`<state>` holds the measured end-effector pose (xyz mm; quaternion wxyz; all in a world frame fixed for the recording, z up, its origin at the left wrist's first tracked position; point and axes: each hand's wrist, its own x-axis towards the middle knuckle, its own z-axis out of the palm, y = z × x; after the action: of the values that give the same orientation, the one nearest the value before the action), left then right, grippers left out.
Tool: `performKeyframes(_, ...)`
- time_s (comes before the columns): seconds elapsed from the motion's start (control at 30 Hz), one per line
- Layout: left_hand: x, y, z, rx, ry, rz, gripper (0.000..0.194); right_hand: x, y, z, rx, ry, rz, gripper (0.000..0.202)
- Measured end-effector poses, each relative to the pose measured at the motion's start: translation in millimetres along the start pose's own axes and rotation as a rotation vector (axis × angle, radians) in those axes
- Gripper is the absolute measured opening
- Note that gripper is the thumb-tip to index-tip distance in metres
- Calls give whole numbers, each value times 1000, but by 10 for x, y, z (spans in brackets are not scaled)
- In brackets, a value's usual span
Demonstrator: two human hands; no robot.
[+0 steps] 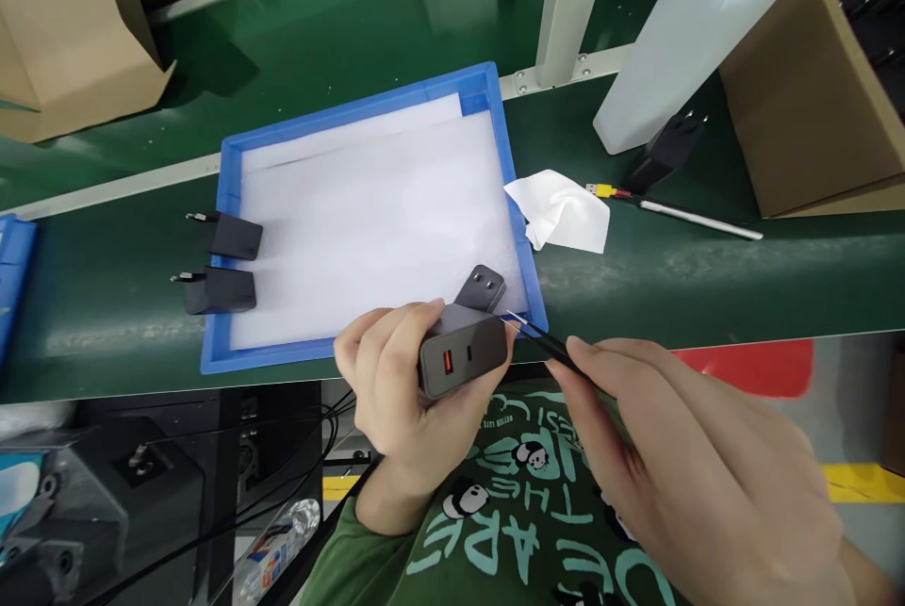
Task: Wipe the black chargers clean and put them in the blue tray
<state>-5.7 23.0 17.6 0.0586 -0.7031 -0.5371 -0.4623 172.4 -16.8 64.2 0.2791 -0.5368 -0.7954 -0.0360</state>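
Note:
My left hand [403, 389] is closed around a black charger [463, 356], whose end face shows a red USB port and a smaller slot. Between the fingers of my right hand [679, 455] is a pair of black tweezers [548, 345]. Its pale tips reach the charger's right upper edge. A dark plug piece with two round spots [482, 287] shows just behind the charger; whether it is joined to it, I cannot tell. Beyond lies a blue tray [360, 106] lined with white foam sheet [374, 220]. Two more black chargers [237, 237] rest across its left rim, prongs pointing left.
Right of the tray are a white cloth [562, 210], a pen-like stick with a yellow USB plug [697, 218], another black charger [665, 152] and a white bottle [693, 40]. Cardboard boxes stand at the right [813, 106] and upper left [77, 31]. The green bench's front edge runs below the tray.

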Motion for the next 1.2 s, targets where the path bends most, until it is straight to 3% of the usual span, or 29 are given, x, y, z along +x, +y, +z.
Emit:
performKeyframes(0.4, -3, -9, -19, -10, -21, -33, 59, 32, -1, 35, 14, 59, 20, 9)
performKeyframes(0.5, -9, -19, -27, -30, -35, -46, 63, 15, 95, 2, 146, -27, 53, 7)
performKeyframes(0.57, -14, -23, -21, -37, -27, -55, 63, -16, 146, -17, 219, -86, 139, 5)
performKeyframes(0.67, -19, -21, -10, -40, -3, -51, 62, -70, 144, 1, 179, -7, 268, 4)
performKeyframes(0.87, -13, -1, -24, -70, -14, -78, 58, -121, 67, 99, 76, 62, 57, 20)
performKeyframes(1.2, 3, 7, -53, -110, -52, -94, 56, -120, 81, 94, 98, 59, 52, 19)
